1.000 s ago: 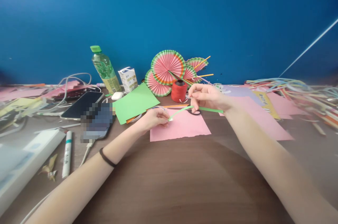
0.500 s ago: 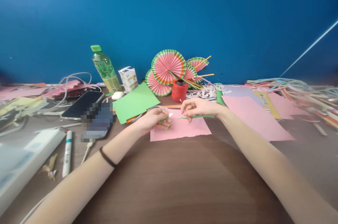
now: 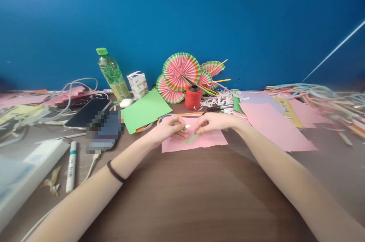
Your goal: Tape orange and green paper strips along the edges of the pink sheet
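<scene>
One head-worn view, facing forward and down, close above a brown table (image 3: pixel 199 189), blue wall (image 3: pixel 182 14) straight ahead

Thin black band (image 3: pixel 115 173) round left forearm (image 3: pixel 94 196).

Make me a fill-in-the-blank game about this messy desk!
1. The narrow strip between the left hand and right hand is coloured ____.
2. The paper under both hands is coloured ____.
3. The thread spool is coloured ____.
4. The dark band circles the ____ arm.

Missing words: green; pink; red; left.
</scene>
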Tool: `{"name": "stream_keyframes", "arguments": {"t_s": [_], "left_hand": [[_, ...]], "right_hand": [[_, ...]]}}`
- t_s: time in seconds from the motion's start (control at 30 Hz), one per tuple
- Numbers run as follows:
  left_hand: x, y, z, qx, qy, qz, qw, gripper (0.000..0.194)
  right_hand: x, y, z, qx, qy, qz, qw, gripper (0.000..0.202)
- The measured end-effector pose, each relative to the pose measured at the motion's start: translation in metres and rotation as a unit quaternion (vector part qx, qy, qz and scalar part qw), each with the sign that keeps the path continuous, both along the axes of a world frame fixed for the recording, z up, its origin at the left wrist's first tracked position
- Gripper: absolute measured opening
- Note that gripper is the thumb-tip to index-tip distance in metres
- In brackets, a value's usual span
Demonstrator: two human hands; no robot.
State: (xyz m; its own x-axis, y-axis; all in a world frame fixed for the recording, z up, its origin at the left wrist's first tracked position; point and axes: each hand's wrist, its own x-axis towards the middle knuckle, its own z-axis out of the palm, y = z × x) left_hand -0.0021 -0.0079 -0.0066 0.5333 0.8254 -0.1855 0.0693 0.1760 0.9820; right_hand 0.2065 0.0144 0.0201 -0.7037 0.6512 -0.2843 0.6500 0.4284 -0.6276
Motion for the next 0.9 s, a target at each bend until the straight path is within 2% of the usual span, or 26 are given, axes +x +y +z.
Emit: {"name": "stream_keyframes", "arguments": {"t_s": [0.2, 0.37, 0.47, 0.6, 0.77, 0.9], "left_hand": [[0.001, 0.001, -0.005, 0.022, 0.013, 0.000, 1.000, 0.016], [0.000, 0.005, -0.009, 0.034, 0.059, 0.033, 0.997, 0.013], [-0.001, 0.006, -0.010, 0.026, 0.079, 0.040, 0.996, 0.011], [-0.001, 0.007, -0.011, 0.014, 0.075, 0.044, 0.996, 0.010], [-0.002, 0.009, -0.015, 0.016, 0.069, 0.029, 0.997, 0.012], [-0.002, 0.009, -0.013, 0.006, 0.074, 0.030, 0.997, 0.014]], "right_hand": [[-0.008, -0.006, 0.004, 0.067, -0.053, 0.017, 0.996, 0.026], [-0.017, -0.012, -0.006, 0.020, -0.046, 0.070, 0.996, 0.035], [-0.025, -0.020, -0.011, -0.007, -0.049, 0.100, 0.994, 0.029], [-0.034, -0.027, -0.015, 0.004, -0.041, 0.119, 0.992, 0.018], [-0.035, -0.025, -0.021, -0.006, 0.014, 0.157, 0.987, 0.020], [-0.035, -0.024, -0.023, -0.018, 0.017, 0.164, 0.986, 0.012]]}}
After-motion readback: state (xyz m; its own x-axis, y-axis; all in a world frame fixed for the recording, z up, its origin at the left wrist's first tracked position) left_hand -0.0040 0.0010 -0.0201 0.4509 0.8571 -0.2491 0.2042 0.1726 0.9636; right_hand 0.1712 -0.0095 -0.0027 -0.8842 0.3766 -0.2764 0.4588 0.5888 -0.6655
